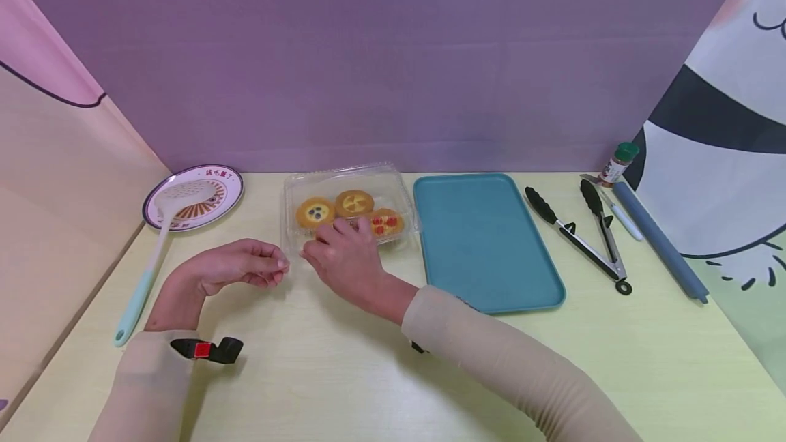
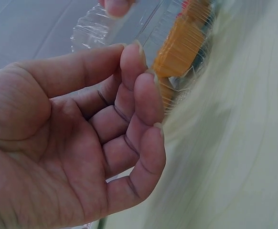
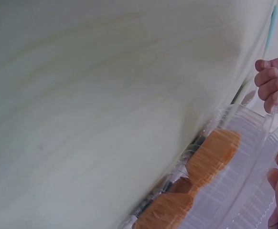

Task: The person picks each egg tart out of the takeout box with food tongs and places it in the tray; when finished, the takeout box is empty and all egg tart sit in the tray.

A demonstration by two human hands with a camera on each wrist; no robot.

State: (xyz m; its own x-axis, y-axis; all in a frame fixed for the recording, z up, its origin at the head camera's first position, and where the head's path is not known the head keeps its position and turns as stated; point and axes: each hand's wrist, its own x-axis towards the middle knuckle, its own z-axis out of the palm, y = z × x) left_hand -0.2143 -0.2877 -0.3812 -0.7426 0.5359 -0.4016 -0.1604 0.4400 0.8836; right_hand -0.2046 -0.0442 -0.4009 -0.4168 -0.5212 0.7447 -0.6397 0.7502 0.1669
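Observation:
A clear plastic clamshell box (image 1: 393,186) holds round pastries, among them a tart with dark berries (image 1: 316,212), a plain yellow-topped tart (image 1: 354,203) and a red-topped tart (image 1: 387,222). My left hand (image 1: 239,266) is at the box's near left corner, thumb and forefinger pinching the thin clear edge. Across the front of the box, my right hand (image 1: 350,261) grips the rim with bent fingers, hiding part of the contents. In the right wrist view, orange pastries (image 3: 213,152) show through the clear side wall, and two clear edges stand slightly apart near the fingers.
Right of the box lies a blue tray (image 1: 485,244). Beyond it are black-tipped tongs (image 1: 589,244), a knife (image 1: 626,219), a green-capped jar (image 1: 617,164) and a blue roll (image 1: 660,241). At left, a skimmer (image 1: 147,278) rests across a patterned plate (image 1: 230,189).

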